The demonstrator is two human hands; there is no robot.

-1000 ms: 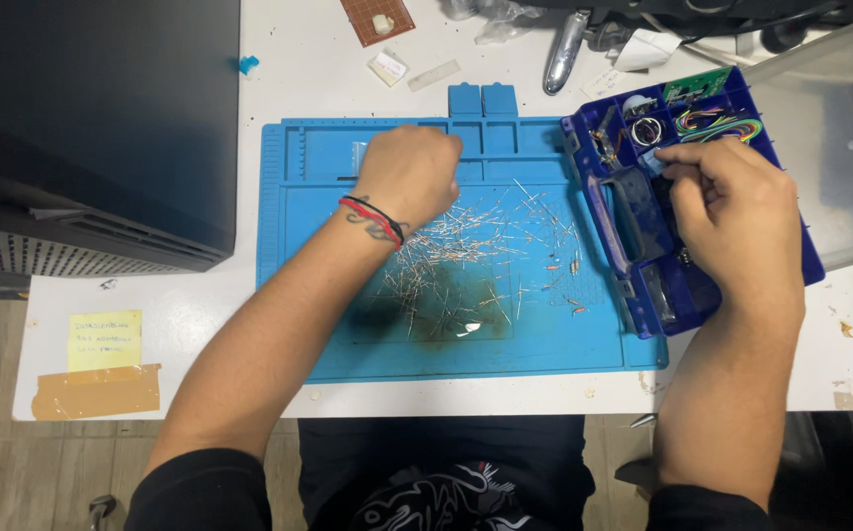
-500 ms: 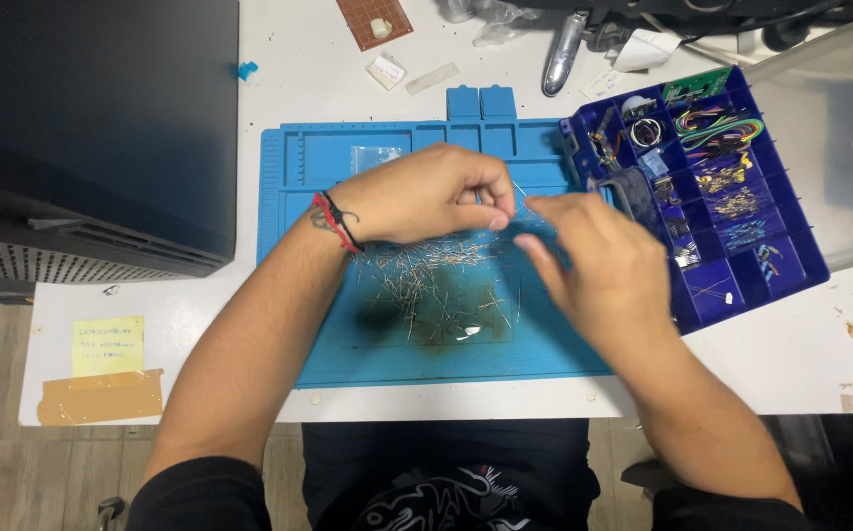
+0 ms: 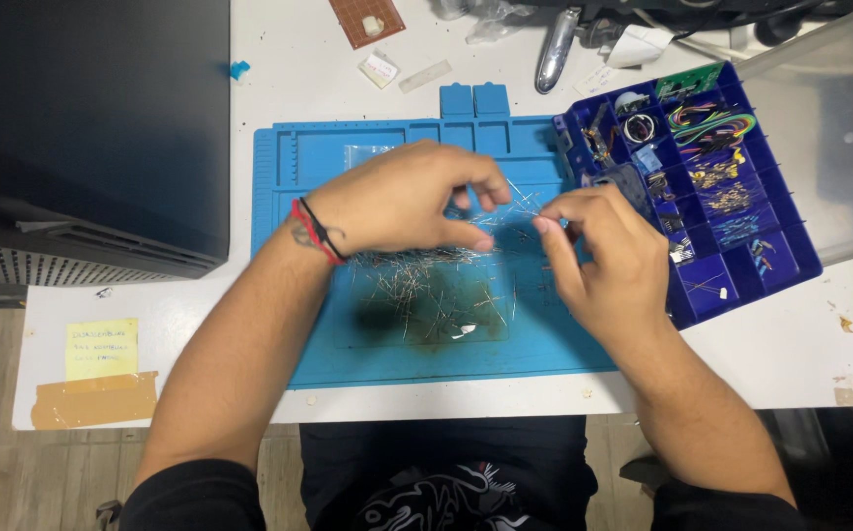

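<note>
A blue work mat (image 3: 348,157) lies on the white table (image 3: 289,69), with a scattered pile of thin wire-legged components (image 3: 426,290) on its middle. My left hand (image 3: 402,202), a red and black band at its wrist, hovers over the pile with fingertips pinched on a few thin leads. My right hand (image 3: 608,261) meets it from the right, thumb and forefinger pinched on the same thin component (image 3: 525,206) between the two hands.
A dark blue compartment box (image 3: 731,216) with small parts and coloured wires sits right of the mat. A large black case (image 3: 92,128) stands at left. A yellow note (image 3: 102,347) and tape are at the table's front left. A clear bin (image 3: 829,128) is far right.
My right hand left the compartment box and came left over the mat to meet my left hand. My left hand shifted slightly right and pinched onto the leads.
</note>
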